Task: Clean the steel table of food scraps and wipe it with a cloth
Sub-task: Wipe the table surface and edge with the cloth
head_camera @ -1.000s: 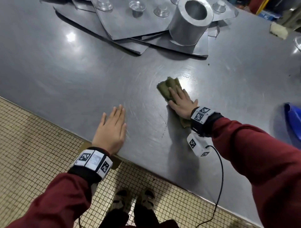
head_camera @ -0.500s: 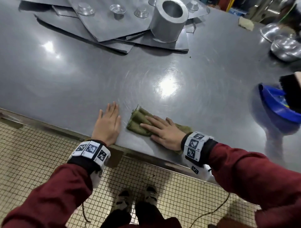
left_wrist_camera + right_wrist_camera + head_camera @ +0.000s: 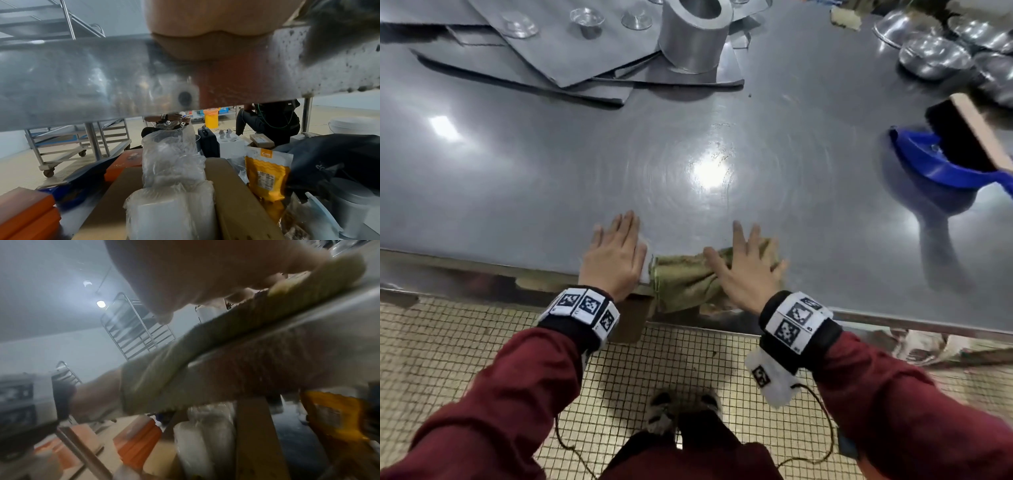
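An olive-green cloth (image 3: 681, 281) lies at the near edge of the steel table (image 3: 551, 171), with part of it hanging over the rim. My right hand (image 3: 748, 263) presses flat on it with fingers spread. Just left of the cloth, my left hand (image 3: 616, 253) rests flat on the table, fingers straight. In the right wrist view the cloth (image 3: 164, 369) drapes over the table edge (image 3: 287, 331) under my palm. The left wrist view shows only the heel of my left hand (image 3: 205, 24) on the table's front rim (image 3: 82, 81).
Flat steel sheets (image 3: 571, 51) and a steel cylinder (image 3: 693, 32) lie at the back. Steel bowls (image 3: 935, 51) stand at the back right. A blue dustpan (image 3: 941, 161) with a brush (image 3: 969, 126) sits at the right. Boxes and bags (image 3: 185, 186) fill the space under the table.
My right hand has dragged the cloth from the table's middle back to the near edge, then rightward, so it now hangs over the rim. My left hand stays flat in place.
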### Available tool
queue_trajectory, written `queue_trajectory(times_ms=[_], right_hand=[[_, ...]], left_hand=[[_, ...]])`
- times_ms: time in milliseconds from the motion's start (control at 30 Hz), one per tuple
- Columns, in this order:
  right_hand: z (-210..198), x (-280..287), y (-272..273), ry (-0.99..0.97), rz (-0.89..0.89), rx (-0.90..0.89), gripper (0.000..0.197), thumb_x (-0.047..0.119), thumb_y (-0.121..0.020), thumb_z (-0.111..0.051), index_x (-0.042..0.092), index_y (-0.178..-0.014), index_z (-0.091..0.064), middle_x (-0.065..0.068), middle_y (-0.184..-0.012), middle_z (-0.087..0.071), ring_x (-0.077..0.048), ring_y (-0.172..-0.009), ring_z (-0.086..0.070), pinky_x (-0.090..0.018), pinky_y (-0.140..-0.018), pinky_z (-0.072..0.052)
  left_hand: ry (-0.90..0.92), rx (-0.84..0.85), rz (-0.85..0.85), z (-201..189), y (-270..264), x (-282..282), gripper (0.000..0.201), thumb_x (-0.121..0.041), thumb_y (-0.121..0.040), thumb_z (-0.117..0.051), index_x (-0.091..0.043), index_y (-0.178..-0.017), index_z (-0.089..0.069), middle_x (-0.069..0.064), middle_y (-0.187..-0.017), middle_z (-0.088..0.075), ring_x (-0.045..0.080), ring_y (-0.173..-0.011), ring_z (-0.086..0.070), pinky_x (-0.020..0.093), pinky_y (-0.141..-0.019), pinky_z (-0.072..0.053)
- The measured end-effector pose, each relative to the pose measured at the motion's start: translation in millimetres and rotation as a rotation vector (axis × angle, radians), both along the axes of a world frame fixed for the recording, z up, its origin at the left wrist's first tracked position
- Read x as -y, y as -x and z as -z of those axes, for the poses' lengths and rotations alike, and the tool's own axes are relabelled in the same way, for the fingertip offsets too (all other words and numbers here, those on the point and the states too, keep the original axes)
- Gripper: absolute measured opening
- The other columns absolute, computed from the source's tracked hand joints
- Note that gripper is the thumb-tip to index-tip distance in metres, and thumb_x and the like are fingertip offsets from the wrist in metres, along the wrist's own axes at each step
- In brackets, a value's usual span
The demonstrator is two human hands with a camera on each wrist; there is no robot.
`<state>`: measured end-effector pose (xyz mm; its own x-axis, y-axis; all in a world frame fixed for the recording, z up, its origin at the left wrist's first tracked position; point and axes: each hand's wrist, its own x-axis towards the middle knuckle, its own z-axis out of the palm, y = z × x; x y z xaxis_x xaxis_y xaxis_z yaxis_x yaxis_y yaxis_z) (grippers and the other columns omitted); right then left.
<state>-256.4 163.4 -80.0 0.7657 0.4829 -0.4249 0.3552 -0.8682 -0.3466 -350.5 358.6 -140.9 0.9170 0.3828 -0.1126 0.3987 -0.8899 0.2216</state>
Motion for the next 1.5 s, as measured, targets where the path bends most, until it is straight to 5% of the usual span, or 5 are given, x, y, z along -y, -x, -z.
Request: queue_trajectory(times_ms=[233,500,700,1000,1500], right_hand=[[26,-11,19,0.068,0.081,0.086,0.091,0.075,-0.083,-0.024,0.023,-0.15,0.01,-0.008,-0.156,0.021,-0.034,-0.141,0.026,-0.06,-0.109,0.013],[10,3,25,-0.216,-0.274,-0.035,0.051,0.023,-0.097,-0.043,0.017,-0.146,-0.028,-0.002,-0.157,-0.019,-0.016,-0.147,0.002,-0.038,-0.116,0.011],[-40,-8,-13,-0.19,-0.538,-0.113,0.052,-0.003,-0.086,-0.045,0.025,-0.129,-0.056,0.003,-0.152,-0.032,-0.02,-0.139,-0.031,-0.04,-0.117,-0.023],[-23,-72,-35,0.073,-0.301,0.117,0.074,0.05,-0.094,-0.039,0.025,-0.15,0.004,-0.007,-0.158,0.016,-0.038,-0.143,0.015,-0.057,-0.116,0.002],[19,-133,-79,0.056,-0.268,0.074,0.059,0.042,-0.097,-0.034,0.038,-0.149,-0.006,0.0,-0.158,0.014,-0.034,-0.144,0.015,-0.059,-0.113,-0.005]], left_hand=[[-0.015,0.028,-0.02,3,-1,1,0.058,-0.038,-0.095,-0.007,-0.014,-0.148,-0.003,0.002,-0.157,0.0,0.015,-0.145,0.0,0.035,-0.116,0.003],[-0.006,0.031,-0.041,3,-1,1,0.064,-0.04,-0.09,-0.007,-0.014,-0.148,-0.007,0.001,-0.157,-0.004,0.013,-0.144,-0.003,0.033,-0.116,0.003],[-0.017,0.034,-0.034,1,-2,1,0.065,-0.04,-0.089,-0.008,-0.012,-0.148,-0.009,0.002,-0.157,-0.006,0.015,-0.145,-0.005,0.033,-0.116,0.002],[0.01,0.031,-0.029,-2,0,3,0.064,-0.04,-0.089,-0.005,-0.014,-0.148,-0.004,0.001,-0.157,-0.001,0.014,-0.145,-0.002,0.032,-0.115,0.005],[0.001,0.08,0.002,4,0,0,0.06,-0.04,-0.09,-0.002,-0.012,-0.143,-0.001,0.0,-0.152,0.002,0.014,-0.141,0.003,0.035,-0.114,0.001]])
